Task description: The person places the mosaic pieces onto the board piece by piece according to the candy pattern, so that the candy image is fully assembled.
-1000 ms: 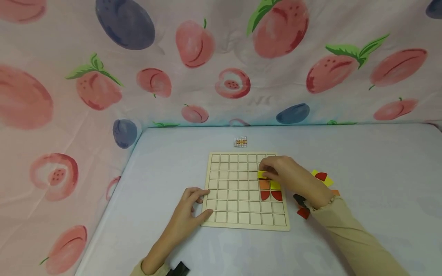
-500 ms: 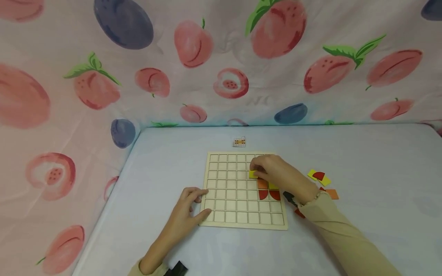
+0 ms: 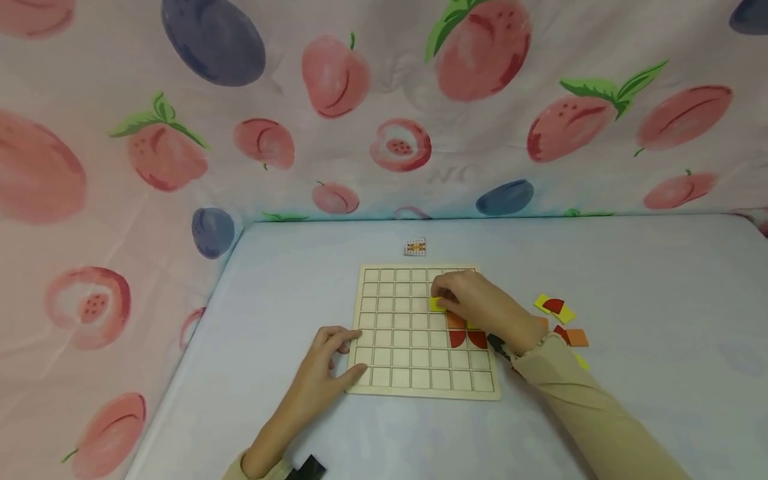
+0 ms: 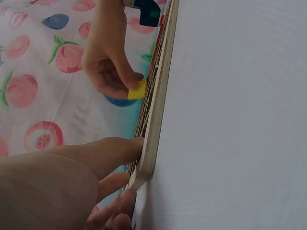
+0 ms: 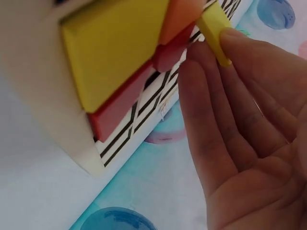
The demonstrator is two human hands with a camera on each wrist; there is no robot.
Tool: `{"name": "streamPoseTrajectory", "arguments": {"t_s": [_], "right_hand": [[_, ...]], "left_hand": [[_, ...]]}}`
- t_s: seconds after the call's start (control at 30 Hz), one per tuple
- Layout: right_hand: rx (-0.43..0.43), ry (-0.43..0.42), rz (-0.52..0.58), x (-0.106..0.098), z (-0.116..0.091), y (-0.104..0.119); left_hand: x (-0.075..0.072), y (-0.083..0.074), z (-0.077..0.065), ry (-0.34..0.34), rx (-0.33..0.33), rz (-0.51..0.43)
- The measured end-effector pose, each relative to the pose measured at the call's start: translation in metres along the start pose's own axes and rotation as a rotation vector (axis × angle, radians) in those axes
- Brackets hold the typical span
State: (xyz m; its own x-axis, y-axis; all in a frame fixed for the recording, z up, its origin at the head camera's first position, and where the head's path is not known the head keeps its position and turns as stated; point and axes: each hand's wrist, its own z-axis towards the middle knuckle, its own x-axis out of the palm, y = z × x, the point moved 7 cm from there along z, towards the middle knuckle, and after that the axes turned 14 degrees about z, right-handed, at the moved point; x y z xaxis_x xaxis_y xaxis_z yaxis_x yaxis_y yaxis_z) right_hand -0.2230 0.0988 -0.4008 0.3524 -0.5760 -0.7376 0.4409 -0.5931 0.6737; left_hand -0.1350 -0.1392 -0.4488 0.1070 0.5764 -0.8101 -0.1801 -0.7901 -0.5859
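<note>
My right hand [image 3: 480,300] pinches a small yellow tile [image 3: 437,305] between thumb and fingers over the right half of a wooden grid board [image 3: 414,396]. In the left wrist view the yellow tile [image 4: 137,90] stands tilted at the grid. Just nearer than it lie an orange tile [image 3: 456,321], a yellow one partly behind the hand, and two red quarter-circle tiles [image 3: 458,339] side by side in their squares. My left hand [image 3: 321,367] rests at the board's left edge, thumb and forefinger spread apart on the rim.
Loose tiles lie right of the board: yellow and red ones [image 3: 555,307] at the back, an orange one [image 3: 578,338] nearer, others partly under the right sleeve [image 3: 576,393]. A small printed card [image 3: 415,247] lies behind the board. A fruit-patterned cloth [image 3: 384,100] rises behind the table.
My right hand has shifted slightly left across the board with the yellow tile. The left hand stays at the board's edge. The head view has swung a little.
</note>
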Motion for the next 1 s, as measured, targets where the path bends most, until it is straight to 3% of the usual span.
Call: {"name": "streamPoseTrajectory", "arguments": {"t_s": [0.27, 0.53, 1.0], "right_hand": [[-0.002, -0.021, -0.035, 0.0027, -0.0005, -0.0046], [-0.057, -0.002, -0.064, 0.0068, -0.0007, -0.0034], [-0.038, 0.009, -0.076, 0.0045, -0.0020, -0.0029]], "left_hand": [[0.0025, 0.0012, 0.0005, -0.004, 0.002, -0.005], [0.0009, 0.0006, -0.0019, -0.012, -0.002, 0.011], [0.0015, 0.0009, -0.0001, 0.000, 0.001, -0.001]]}}
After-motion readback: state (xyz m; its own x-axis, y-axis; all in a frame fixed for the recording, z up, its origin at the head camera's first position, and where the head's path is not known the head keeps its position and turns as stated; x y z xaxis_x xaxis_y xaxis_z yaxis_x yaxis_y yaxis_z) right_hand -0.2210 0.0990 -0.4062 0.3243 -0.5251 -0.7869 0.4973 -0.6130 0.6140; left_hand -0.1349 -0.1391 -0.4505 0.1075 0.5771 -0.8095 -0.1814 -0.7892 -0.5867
